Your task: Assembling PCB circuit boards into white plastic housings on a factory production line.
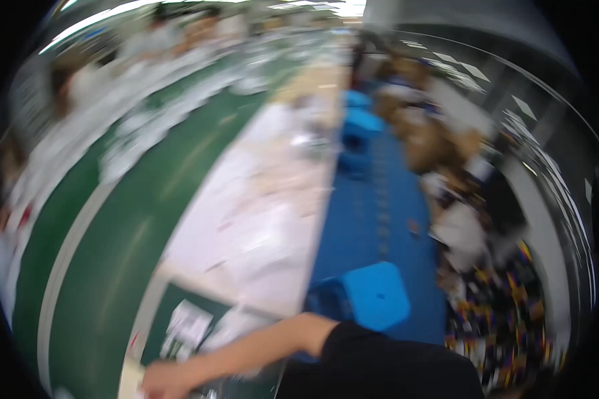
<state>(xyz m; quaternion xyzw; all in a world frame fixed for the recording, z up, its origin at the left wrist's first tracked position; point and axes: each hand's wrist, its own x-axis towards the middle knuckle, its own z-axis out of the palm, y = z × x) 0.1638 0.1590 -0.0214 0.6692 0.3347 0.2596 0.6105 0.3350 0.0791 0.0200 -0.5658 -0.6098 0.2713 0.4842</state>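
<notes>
The view is smeared by motion. From the lower edge my right arm, in a short black sleeve, stretches left across the near end of the workbench. My right hand [170, 379] is at the bench's lower left, beside a pale strip [129, 379] on its edge. Its fingers are too blurred to make out, and so is anything in them. Just beyond the hand, a small white packet or card [190, 322] lies on a dark green mat [173, 302]. Clear plastic [236, 326] lies near the forearm. My left hand is out of view.
A green conveyor belt [126, 246] runs along the left, with people [199, 33] on its far side. Clear bags [266, 233] cover the white bench top [206, 219]. Blue stools [378, 296] stand on the blue floor [399, 226]. Cartons [432, 143] and colourful packages [499, 319] are piled right.
</notes>
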